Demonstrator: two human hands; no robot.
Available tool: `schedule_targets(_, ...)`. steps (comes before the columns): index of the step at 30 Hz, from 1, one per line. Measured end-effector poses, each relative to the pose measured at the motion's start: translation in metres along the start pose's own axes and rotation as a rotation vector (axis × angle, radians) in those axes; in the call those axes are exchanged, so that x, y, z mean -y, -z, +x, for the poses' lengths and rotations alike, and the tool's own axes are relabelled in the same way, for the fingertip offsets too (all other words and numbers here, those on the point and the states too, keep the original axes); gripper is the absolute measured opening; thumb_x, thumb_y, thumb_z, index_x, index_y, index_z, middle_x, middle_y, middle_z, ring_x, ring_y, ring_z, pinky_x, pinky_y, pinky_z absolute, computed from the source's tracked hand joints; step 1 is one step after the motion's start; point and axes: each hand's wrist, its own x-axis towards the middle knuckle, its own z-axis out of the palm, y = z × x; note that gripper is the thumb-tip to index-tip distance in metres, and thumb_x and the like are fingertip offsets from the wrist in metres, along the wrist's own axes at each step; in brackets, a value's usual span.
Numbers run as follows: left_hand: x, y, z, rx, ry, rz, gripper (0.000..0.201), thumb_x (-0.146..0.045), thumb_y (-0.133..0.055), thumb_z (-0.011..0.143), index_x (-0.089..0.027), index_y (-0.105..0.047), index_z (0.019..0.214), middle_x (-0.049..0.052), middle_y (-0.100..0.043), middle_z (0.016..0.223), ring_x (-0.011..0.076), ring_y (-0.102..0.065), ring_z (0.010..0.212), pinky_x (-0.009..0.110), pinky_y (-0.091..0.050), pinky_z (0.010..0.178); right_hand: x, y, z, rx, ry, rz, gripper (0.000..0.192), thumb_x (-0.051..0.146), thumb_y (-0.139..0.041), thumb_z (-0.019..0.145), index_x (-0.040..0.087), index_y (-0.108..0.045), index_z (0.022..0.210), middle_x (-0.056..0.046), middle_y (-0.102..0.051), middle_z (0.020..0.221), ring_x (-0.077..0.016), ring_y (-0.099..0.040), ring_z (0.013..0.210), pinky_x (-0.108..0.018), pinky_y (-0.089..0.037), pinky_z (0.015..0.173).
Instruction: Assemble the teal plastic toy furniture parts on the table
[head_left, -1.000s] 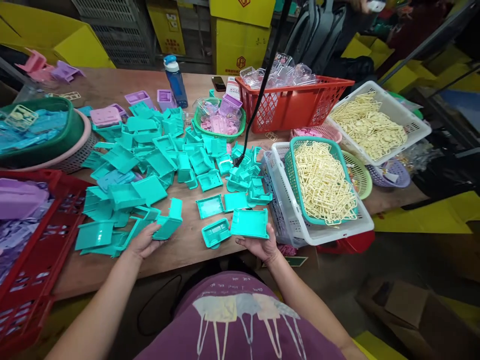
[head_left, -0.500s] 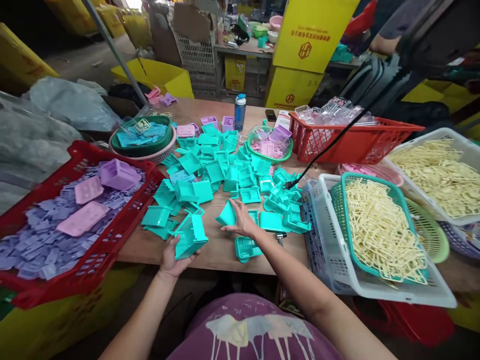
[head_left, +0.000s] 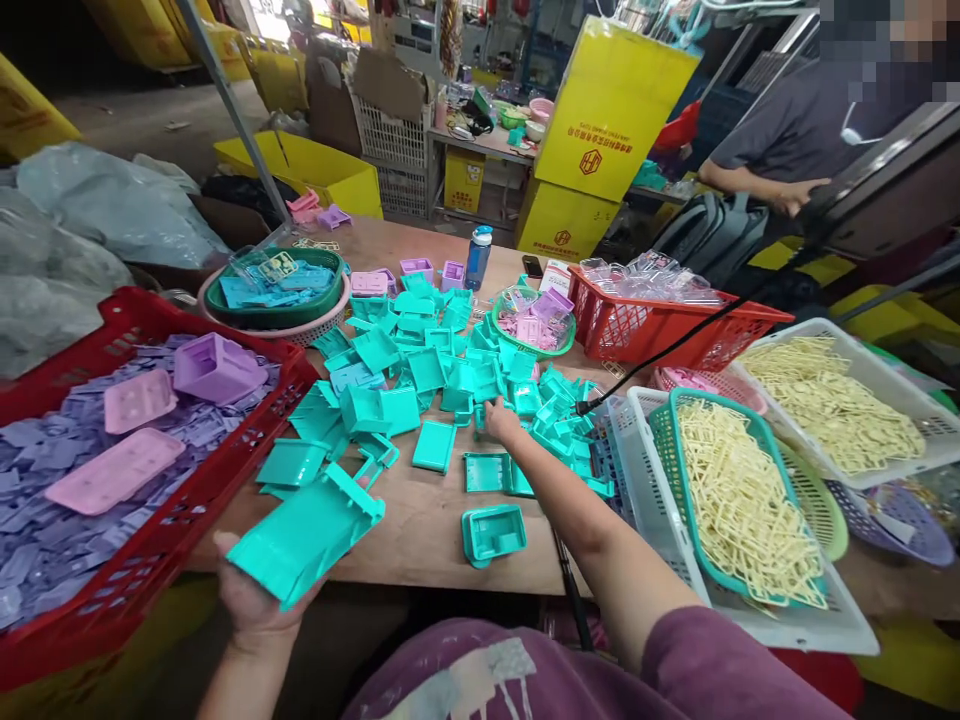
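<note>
My left hand (head_left: 259, 595) is closed around a large teal plastic box-shaped part (head_left: 307, 535), tilted above the table's near left side. Some of its fingers are hidden behind the part. My right hand (head_left: 502, 422) reaches to the near side of the teal pile (head_left: 424, 325), with its fingers closed at a small teal plastic part (head_left: 480, 415); the grip is partly hidden. On bare wood between the hands lies a flat teal piece (head_left: 434, 446). Closer to me are an open teal tray-like part (head_left: 486, 472) and a small teal basin-shaped part (head_left: 494, 533).
A red crate (head_left: 296, 375) of purple pieces stands left. At right are a white crate (head_left: 795, 630), a teal basket of cream frames (head_left: 739, 410) and a red basket (head_left: 645, 335). A black cable (head_left: 660, 350) crosses the table. Behind stands a blue bottle (head_left: 478, 260); a co-worker's hand (head_left: 799, 195) shows beyond.
My right hand has let go of a teal piece and moved farther into the pile. My left hand has moved left and nearer with its teal part. The view has shifted.
</note>
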Motion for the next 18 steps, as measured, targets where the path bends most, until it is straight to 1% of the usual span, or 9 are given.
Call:
schedule_targets(2, 0.002, -0.021, 0.012, 0.018, -0.008, 0.022, 0.104, -0.082, -0.053, 0.076, -0.034, -0.015, 0.159, 0.011, -0.039, 0.157, 0.0415, -0.026, 0.148, 0.068, -0.026, 0.115, 0.000, 0.005, 0.003, 0.041, 0.069, -0.043, 0.063, 0.042, -0.068, 0.087, 0.010, -0.050, 0.137, -0.026, -0.051, 0.133, -0.0343, -0.066, 0.107, -0.042, -0.055, 0.086)
schedule_targets(3, 0.003, -0.028, 0.018, 0.031, 0.002, 0.032, 0.107, -0.083, -0.054, 0.075, -0.034, -0.012, 0.159, 0.011, -0.035, 0.160, 0.0416, -0.025, 0.148, 0.068, -0.027, 0.115, -0.003, 0.007, 0.002, 0.057, 0.123, -0.061, 0.066, 0.039, -0.072, 0.084, 0.012, -0.049, 0.139, -0.025, -0.053, 0.132, -0.0355, -0.065, 0.110, -0.043, -0.055, 0.088)
schedule_targets(6, 0.001, -0.043, 0.037, 0.025, 0.044, 0.065, 0.108, -0.083, -0.053, 0.076, -0.033, -0.007, 0.160, 0.013, -0.028, 0.163, 0.0423, -0.025, 0.149, 0.068, -0.035, 0.110, -0.021, 0.009, -0.004, 0.095, 0.313, -0.106, 0.086, 0.019, -0.082, 0.071, 0.028, -0.043, 0.147, -0.017, -0.051, 0.139, -0.0369, -0.054, 0.127, -0.045, -0.050, 0.100)
schedule_targets(9, 0.004, -0.051, 0.057, -0.044, 0.022, 0.131, 0.099, -0.079, -0.053, 0.080, -0.036, -0.012, 0.159, 0.015, -0.024, 0.165, 0.0469, -0.026, 0.147, 0.069, -0.048, 0.097, -0.037, 0.003, -0.009, 0.132, 0.407, -0.141, 0.112, 0.005, -0.086, 0.058, 0.039, -0.035, 0.152, -0.012, -0.041, 0.151, -0.0381, -0.044, 0.137, -0.045, -0.045, 0.106)
schedule_targets(11, 0.007, -0.057, 0.072, -0.078, 0.028, 0.180, 0.096, -0.078, -0.055, 0.080, -0.036, -0.018, 0.158, 0.016, -0.024, 0.164, 0.0503, -0.025, 0.146, 0.069, -0.050, 0.093, -0.042, 0.000, -0.009, 0.156, 0.388, -0.147, 0.121, 0.008, -0.091, 0.053, 0.037, -0.031, 0.154, -0.014, -0.041, 0.151, -0.0385, -0.049, 0.133, -0.043, -0.047, 0.104)
schedule_targets(12, 0.009, -0.060, 0.080, -0.080, 0.052, 0.201, 0.097, -0.078, -0.056, 0.078, -0.035, -0.021, 0.158, 0.017, -0.025, 0.164, 0.0515, -0.024, 0.146, 0.071, -0.048, 0.094, -0.044, 0.000, -0.007, 0.161, 0.353, -0.141, 0.120, 0.014, -0.093, 0.054, 0.034, -0.030, 0.155, -0.016, -0.044, 0.149, -0.0379, -0.054, 0.128, -0.042, -0.049, 0.101)
schedule_targets(14, 0.009, -0.064, 0.093, -0.061, 0.113, 0.231, 0.099, -0.081, -0.057, 0.075, -0.033, -0.026, 0.157, 0.018, -0.028, 0.163, 0.0518, -0.024, 0.146, 0.075, -0.040, 0.101, -0.046, 0.003, -0.004, 0.158, 0.246, -0.114, 0.101, 0.035, -0.087, 0.070, 0.024, -0.031, 0.155, -0.020, -0.054, 0.139, -0.0359, -0.063, 0.117, -0.042, -0.053, 0.094)
schedule_targets(16, 0.004, -0.067, 0.104, -0.045, 0.147, 0.246, 0.096, -0.083, -0.053, 0.076, -0.034, -0.030, 0.155, 0.015, -0.031, 0.162, 0.0499, -0.023, 0.147, 0.077, -0.031, 0.106, -0.050, 0.007, -0.003, 0.141, 0.133, -0.072, 0.085, 0.052, -0.071, 0.085, 0.014, -0.035, 0.152, -0.025, -0.059, 0.131, -0.0360, -0.065, 0.112, -0.043, -0.054, 0.089)
schedule_targets(18, -0.004, -0.067, 0.113, -0.042, 0.176, 0.255, 0.090, -0.083, -0.050, 0.079, -0.035, -0.034, 0.153, 0.013, -0.033, 0.161, 0.0476, -0.023, 0.148, 0.077, -0.027, 0.108, -0.052, 0.009, -0.006, 0.123, 0.091, -0.022, 0.089, 0.060, -0.070, 0.082, 0.015, -0.036, 0.152, -0.024, -0.053, 0.139, -0.0358, -0.060, 0.120, -0.042, -0.051, 0.096)
